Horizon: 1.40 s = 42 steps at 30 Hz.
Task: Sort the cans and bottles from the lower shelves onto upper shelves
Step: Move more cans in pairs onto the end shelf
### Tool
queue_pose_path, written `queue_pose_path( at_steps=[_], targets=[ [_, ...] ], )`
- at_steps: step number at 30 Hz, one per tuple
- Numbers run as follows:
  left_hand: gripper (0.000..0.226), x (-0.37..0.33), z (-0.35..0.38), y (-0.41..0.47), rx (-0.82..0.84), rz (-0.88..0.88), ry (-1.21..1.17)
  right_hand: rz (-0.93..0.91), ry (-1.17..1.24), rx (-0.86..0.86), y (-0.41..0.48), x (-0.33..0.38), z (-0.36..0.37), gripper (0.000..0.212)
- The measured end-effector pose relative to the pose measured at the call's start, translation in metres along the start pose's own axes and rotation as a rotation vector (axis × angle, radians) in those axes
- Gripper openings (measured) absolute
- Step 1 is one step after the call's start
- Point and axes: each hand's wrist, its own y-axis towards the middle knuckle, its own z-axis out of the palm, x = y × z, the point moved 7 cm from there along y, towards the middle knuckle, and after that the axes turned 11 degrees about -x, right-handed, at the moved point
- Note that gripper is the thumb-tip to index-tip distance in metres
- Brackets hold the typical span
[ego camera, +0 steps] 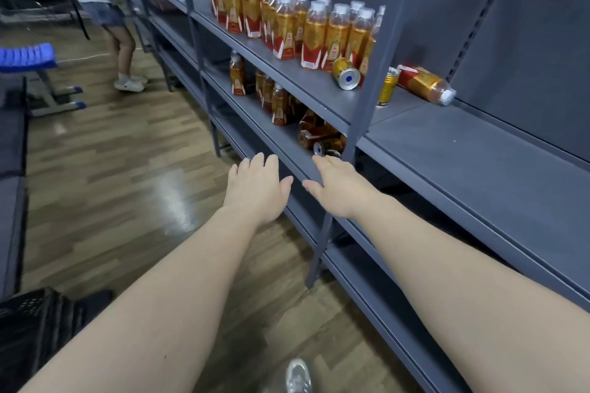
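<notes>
Both left hand (255, 188) and right hand (338, 190) empty, fingers straight.
Amber white-capped bottles (284, 29) crowd grey metal upper shelf (319, 96); more bottles (280, 105), gold cans (329, 145) wait on lower shelf (271, 137).

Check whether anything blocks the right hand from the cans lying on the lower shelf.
Nothing visible does. The right hand, open, is just in front of the lying cans; the shelf post stands close beside them, not between.

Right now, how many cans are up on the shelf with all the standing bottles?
2. A lying can is left of the post; an upright can is just right of it, beside a fallen bottle. More may hide behind the standing bottles.
</notes>
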Motion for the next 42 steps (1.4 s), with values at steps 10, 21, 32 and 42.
queue_pose_path(
  at_steps=[10, 21, 32, 42],
  targets=[
    [0.042, 0.059, 0.015, 0.120, -0.019, -0.040, 0.060, -0.054, 0.083, -0.022, 0.145, 0.020, 0.016, 0.062],
    [0.025, 0.037, 0.041, 0.251, -0.036, 0.078, -0.007, 0.018, 0.082, -0.146, 0.250, -0.022, -0.014, 0.050],
    [0.036, -0.017, 0.078, 0.358, -0.020, 0.353, -0.091, 0.308, -0.040, -0.228, 0.302, -0.082, -0.030, 0.051],
    [0.049, -0.060, 0.108, 0.425, 0.099, 0.541, -0.291, 0.548, -0.191, -0.351, 0.325, -0.103, -0.046, 0.046]
  ],
)
